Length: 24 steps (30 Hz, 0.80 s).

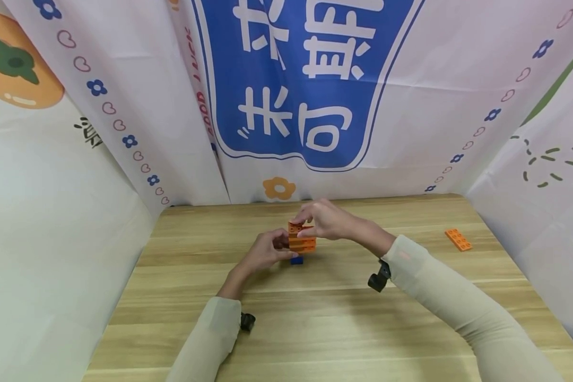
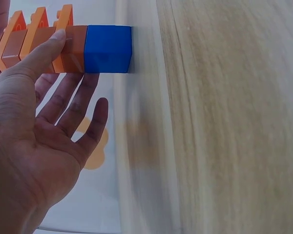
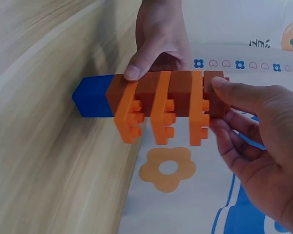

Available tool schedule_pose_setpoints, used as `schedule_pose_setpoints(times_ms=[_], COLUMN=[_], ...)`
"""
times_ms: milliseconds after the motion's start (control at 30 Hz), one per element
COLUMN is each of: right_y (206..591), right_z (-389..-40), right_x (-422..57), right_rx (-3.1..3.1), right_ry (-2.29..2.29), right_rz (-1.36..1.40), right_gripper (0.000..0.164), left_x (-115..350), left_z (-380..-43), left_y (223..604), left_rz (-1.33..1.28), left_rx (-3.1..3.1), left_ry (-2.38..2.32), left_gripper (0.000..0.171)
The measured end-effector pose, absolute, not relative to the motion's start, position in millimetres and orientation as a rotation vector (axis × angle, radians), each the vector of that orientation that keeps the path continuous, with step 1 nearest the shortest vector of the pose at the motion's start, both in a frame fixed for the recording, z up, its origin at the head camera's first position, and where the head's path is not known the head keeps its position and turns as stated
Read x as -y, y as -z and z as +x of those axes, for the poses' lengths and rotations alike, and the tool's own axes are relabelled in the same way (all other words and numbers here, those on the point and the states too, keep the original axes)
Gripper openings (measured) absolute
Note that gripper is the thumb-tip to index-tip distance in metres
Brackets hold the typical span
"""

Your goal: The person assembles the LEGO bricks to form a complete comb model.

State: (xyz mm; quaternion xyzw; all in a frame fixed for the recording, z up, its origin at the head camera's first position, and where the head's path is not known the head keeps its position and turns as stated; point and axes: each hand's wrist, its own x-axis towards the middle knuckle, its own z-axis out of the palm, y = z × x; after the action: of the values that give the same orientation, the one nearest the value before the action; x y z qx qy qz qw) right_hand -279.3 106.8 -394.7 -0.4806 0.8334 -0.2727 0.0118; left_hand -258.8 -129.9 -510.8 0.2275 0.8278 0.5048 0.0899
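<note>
A small toy-brick tower stands upright, with a blue block [image 3: 94,97] at the bottom and brown blocks [image 3: 180,93] above it. Between the brown blocks, orange plates [image 3: 199,122] jut out to one side, studs showing. My left hand [image 1: 261,251] holds the tower low down, thumb on a lower brown block and lowest plate, its little finger spread away. At the top, my right hand [image 1: 328,220] pinches the uppermost brown block [image 3: 214,105] between thumb and fingers. Part of the fingers behind the tower is hidden.
A loose orange plate with studs [image 1: 458,240] lies on the wooden table [image 1: 305,329] to the right. Behind the tower hangs a printed white cloth [image 1: 248,183] reaching the table's back edge, and more cloth stands along both sides.
</note>
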Motion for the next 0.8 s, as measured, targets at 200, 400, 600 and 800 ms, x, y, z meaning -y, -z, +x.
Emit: schedule_pose_setpoints(times_ms=[200, 400, 600, 800], right_y=[390, 394, 402, 408], right_z=[-279, -279, -278, -274], right_x=[-104, -106, -109, -117], right_rx=[-2.588, -2.589, -2.633, -2.616], right_ry=[0.820, 0.877, 0.913, 0.926], right_rz=[-1.444, -1.417, -1.423, -1.408], right_gripper=[0.035, 0.035, 0.036, 0.041], left_x=[130, 130, 130, 129], left_z=[-258, -258, -259, -258], left_y=[510, 510, 509, 509], left_rz=[0.675, 0.693, 0.696, 0.666], left_rx=[-2.464, -2.469, -2.487, -2.489], left_ry=[-1.500, -1.492, -1.483, -1.472], left_gripper=[0.031, 0.031, 0.030, 0.030])
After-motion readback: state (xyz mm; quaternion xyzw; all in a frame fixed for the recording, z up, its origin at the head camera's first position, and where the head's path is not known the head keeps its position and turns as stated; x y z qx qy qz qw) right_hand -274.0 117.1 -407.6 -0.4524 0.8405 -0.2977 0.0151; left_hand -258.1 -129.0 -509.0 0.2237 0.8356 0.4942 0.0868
